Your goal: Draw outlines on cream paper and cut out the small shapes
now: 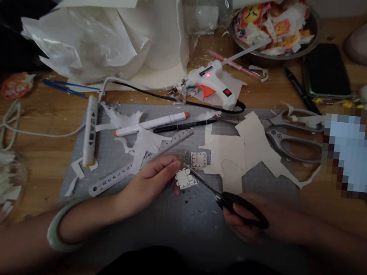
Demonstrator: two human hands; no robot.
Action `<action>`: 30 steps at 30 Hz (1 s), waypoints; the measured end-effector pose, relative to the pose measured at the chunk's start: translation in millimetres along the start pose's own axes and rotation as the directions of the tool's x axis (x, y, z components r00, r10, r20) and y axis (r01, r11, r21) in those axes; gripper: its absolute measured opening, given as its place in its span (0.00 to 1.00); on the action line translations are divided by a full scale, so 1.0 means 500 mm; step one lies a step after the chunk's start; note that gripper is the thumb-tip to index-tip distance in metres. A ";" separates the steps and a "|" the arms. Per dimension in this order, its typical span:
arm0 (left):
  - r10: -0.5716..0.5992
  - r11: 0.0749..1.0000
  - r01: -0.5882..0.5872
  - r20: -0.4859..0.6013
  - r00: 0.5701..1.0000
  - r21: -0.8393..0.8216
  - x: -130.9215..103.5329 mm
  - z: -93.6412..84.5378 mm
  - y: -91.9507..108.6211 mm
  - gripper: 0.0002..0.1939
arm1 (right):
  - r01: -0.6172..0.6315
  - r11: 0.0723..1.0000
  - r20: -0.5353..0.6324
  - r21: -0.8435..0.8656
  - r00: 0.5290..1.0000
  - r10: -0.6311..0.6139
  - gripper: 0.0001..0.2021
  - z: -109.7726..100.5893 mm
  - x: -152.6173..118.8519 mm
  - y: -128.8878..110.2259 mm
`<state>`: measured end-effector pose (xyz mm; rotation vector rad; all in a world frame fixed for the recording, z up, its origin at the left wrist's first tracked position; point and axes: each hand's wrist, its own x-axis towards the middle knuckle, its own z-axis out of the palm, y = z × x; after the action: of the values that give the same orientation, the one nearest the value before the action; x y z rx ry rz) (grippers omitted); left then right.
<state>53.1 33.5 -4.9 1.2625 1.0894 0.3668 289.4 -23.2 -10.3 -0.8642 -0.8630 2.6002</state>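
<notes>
My left hand (152,180), with a pale bangle (57,229) at its wrist, pinches a small white paper piece (185,179) marked with a scalloped black outline. Black-handled scissors (243,207) are in my right hand (246,223), fingers wrapped round the handles. Their blades reach left to the upper edge of the held piece. Just above lies a similar small drawn paper piece (198,159) on the grey cutting mat (161,227). A clear ruler (113,177) rests slantwise beside my left hand.
Behind the mat lies a white glue gun (213,84) with its red light on. Large metal shears (292,133) sit right of cream card scraps (231,149). Markers (152,124), paper offcuts (145,140), a metal bowl (277,55) of coloured scraps and a phone (328,70) surround the workspace.
</notes>
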 end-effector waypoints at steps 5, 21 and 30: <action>-0.017 1.000 0.016 -0.010 1.000 -0.021 0.001 0.002 0.002 0.17 | -0.004 1.000 0.006 0.010 1.000 0.004 0.22 0.002 0.000 0.000; 0.033 0.999 -0.032 0.045 0.998 -0.029 0.000 -0.006 -0.002 0.17 | -0.037 0.998 -0.045 -0.059 0.998 0.034 0.23 0.009 -0.003 -0.012; -0.012 0.999 0.013 0.032 0.999 -0.043 -0.002 -0.003 0.008 0.12 | -0.019 0.999 -0.043 -0.038 0.999 0.018 0.22 0.007 0.000 -0.008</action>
<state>52.7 35.0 -0.8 1.2194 1.0570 0.3582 287.7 -21.9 -5.7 -0.9391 -0.9004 2.5786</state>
